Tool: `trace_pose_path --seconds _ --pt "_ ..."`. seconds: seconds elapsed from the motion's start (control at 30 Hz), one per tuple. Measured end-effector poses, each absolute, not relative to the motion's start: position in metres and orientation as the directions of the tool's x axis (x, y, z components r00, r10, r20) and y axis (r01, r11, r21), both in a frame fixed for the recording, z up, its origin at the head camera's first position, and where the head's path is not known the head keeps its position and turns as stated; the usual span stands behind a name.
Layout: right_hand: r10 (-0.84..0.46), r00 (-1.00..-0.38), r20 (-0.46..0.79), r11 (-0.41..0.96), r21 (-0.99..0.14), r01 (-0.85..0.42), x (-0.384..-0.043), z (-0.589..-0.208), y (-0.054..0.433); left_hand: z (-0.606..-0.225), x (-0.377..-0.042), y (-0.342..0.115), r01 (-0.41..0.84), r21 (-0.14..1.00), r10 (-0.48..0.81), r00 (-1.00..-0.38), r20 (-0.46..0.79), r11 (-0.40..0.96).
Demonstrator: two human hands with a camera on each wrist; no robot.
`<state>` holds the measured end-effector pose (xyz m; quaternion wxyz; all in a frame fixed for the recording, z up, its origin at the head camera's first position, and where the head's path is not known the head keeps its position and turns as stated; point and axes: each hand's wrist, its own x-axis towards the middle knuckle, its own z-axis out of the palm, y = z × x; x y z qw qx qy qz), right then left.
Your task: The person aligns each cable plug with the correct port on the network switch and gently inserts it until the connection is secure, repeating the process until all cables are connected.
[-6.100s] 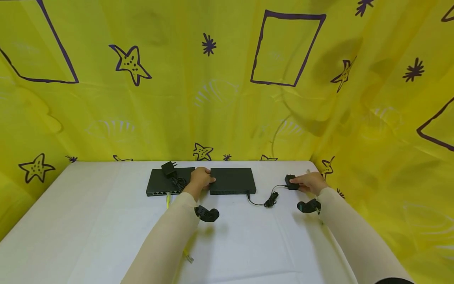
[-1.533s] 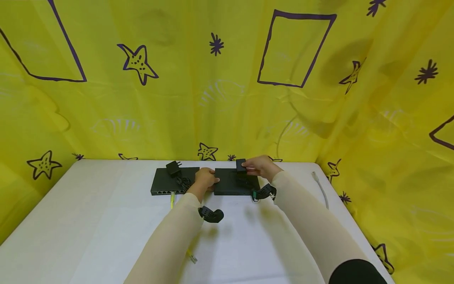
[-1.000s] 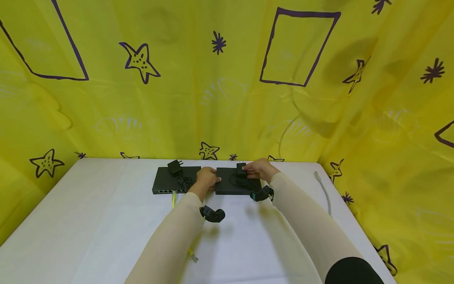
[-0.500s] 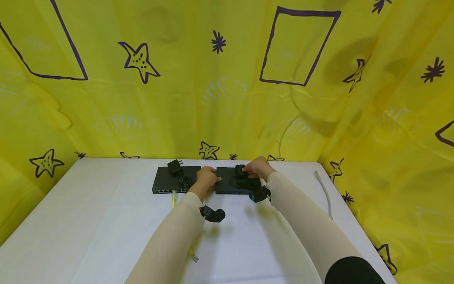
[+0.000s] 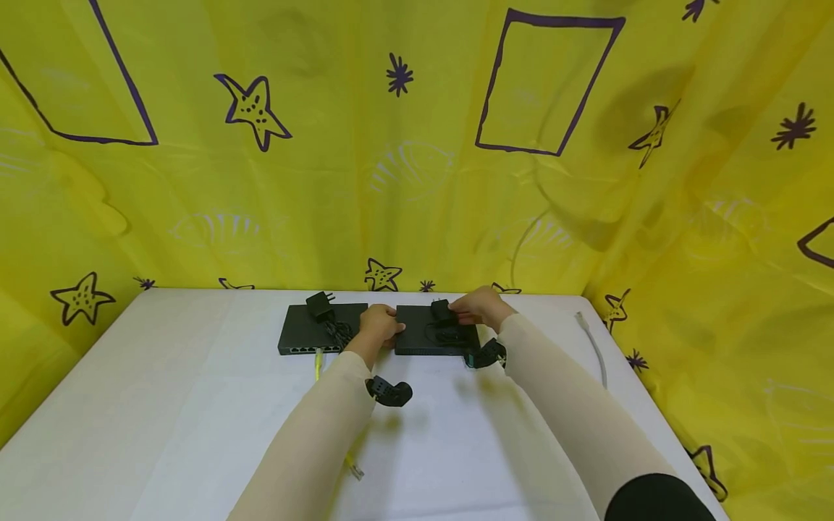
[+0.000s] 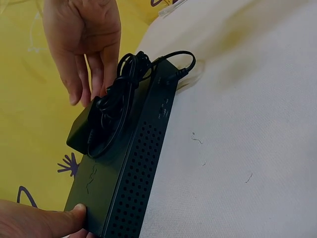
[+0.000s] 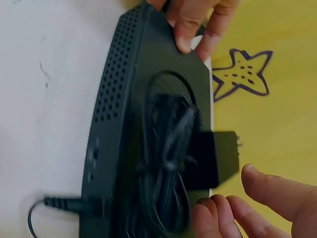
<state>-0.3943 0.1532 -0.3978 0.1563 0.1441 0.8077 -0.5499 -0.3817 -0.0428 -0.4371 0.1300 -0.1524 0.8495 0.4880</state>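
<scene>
A black network switch (image 5: 417, 329) lies on the white table, its perforated side facing me. My left hand (image 5: 376, 325) pinches its left end, thumb (image 6: 74, 218) on the top face. On the switch rests a black power adapter (image 7: 218, 158) with prongs, beside its bundled cord (image 7: 168, 163). The cord's plug (image 6: 183, 73) sits in the switch's near side. My right hand (image 5: 483, 307) is just right of the adapter. In the right wrist view its thumb stands apart from the adapter and the fingers are loosely bent, holding nothing; whether a fingertip touches the switch I cannot tell.
To the left is a second black switch (image 5: 296, 322) bearing its own adapter (image 5: 319, 305) and bundled cord. A yellow network cable (image 5: 318, 362) runs from it under my left arm. A grey cable (image 5: 593, 347) lies near the table's right edge. Yellow curtain (image 5: 326, 195) hangs behind.
My right hand carried the adapter and its cord from the table at right onto the right-hand switch, lowered it and let go. The left hand kept its hold on the switch's end.
</scene>
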Motion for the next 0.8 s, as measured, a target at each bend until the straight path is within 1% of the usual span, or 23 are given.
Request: trace_pose_path --seconds 0.27,0.43,0.57,0.63,0.8 --pt "0.042 -0.915 -0.401 0.365 -0.846 0.388 -0.389 -0.396 0.185 -0.435 -0.380 -0.042 -0.388 0.786 -0.135 -0.919 -0.371 0.481" --pt "0.016 -0.896 -0.443 0.326 -0.845 0.423 -0.377 -0.408 0.202 -0.434 -0.377 -0.041 -0.390 0.788 -0.136 -0.918 -0.372 0.477" --pt "-0.010 -0.893 -0.450 0.297 -0.854 0.427 -0.364 -0.421 0.206 -0.433 -0.377 -0.041 -0.393 0.793 -0.133 -0.917 -0.377 0.465" --pt "-0.007 -0.894 -0.449 0.292 -0.856 0.427 -0.359 -0.428 0.205 -0.433 -0.377 -0.041 -0.399 0.796 -0.133 -0.914 -0.382 0.454" --pt "0.057 -0.898 -0.435 0.304 -0.850 0.431 -0.353 -0.440 0.199 -0.432 -0.377 -0.042 -0.404 0.799 -0.137 -0.912 -0.386 0.446"
